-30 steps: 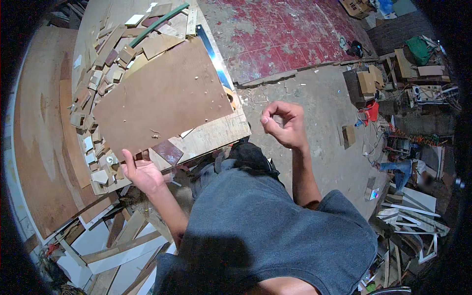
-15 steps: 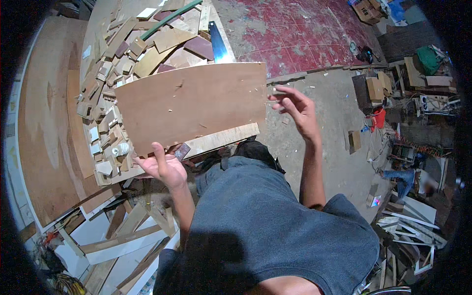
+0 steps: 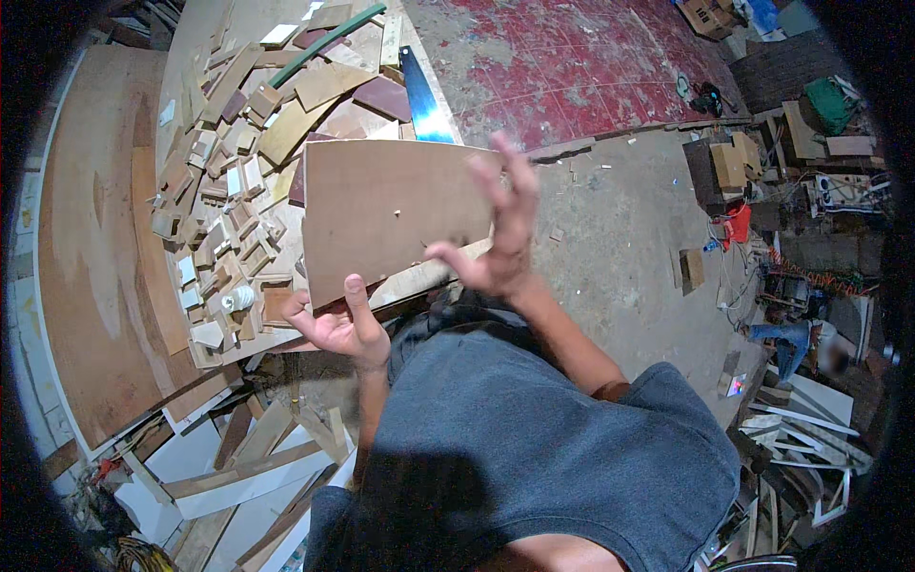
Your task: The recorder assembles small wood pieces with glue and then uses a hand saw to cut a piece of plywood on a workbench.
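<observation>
A thin brown plywood board (image 3: 381, 205) is held up tilted over the near edge of the workbench, with a few wood crumbs on its face. My left hand (image 3: 338, 329) supports its lower left corner, thumb on the near side and fingers partly behind the board. Across the board's right end is my right hand (image 3: 500, 234), blurred, with fingers spread and nothing visible in them. Whether it touches the board cannot be made out. Behind the board lies a handsaw blade (image 3: 419, 91), next to wood offcuts (image 3: 329, 84).
Small wood blocks (image 3: 253, 176) crowd the bench's left side, near a white spool (image 3: 236, 299). A green strip (image 3: 329, 43) lies at the back. Large plywood sheets (image 3: 95, 238) stand left; scrap boards (image 3: 248, 477) lie below. Cables and tools (image 3: 762, 238) clutter the right.
The board has shifted right and turned, so it looks shorter, baring more blocks at left. My left hand moved right with its corner; my right hand swung left across the board's right end.
</observation>
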Motion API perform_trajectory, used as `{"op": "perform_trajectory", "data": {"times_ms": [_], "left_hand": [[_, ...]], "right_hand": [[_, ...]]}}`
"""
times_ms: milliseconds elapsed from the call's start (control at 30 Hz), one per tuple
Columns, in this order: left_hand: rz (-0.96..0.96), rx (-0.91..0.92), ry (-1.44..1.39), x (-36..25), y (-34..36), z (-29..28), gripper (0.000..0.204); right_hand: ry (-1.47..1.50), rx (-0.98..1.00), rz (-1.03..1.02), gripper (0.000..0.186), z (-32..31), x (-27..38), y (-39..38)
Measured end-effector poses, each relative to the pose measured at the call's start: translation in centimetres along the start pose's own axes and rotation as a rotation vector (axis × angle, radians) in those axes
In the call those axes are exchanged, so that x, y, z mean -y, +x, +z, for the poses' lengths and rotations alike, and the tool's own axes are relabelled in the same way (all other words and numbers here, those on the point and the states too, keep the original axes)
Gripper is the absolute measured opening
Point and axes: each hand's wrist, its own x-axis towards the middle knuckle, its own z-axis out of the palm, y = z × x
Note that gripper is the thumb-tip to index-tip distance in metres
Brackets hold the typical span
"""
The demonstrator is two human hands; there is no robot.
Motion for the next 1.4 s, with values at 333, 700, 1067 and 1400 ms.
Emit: {"op": "perform_trajectory", "data": {"times_ms": [333,700,1067,1400], "left_hand": [[0.028,-0.070,-0.041,-0.3,0.3,1.3,0.036],[-0.187,0.025,-0.087,2.1,-0.7,2.3,0.034],[-0.506,-0.073,-0.227,5.0,0.4,-0.5,0.040],[-0.854,-0.186,-0.434,10.9,-3.8,-5.0,0.039]], "right_hand": [[-0.375,0.896,0.156,0.080,-1.4,-4.4,-8.8],[0.161,0.786,-0.100,0.080,0.3,-1.6,-6.8],[0.600,0.616,1.023,0.046,-0.6,-15.3,-12.4],[1.053,0.550,1.086,0.020,0.4,-14.4,-8.3]]}}
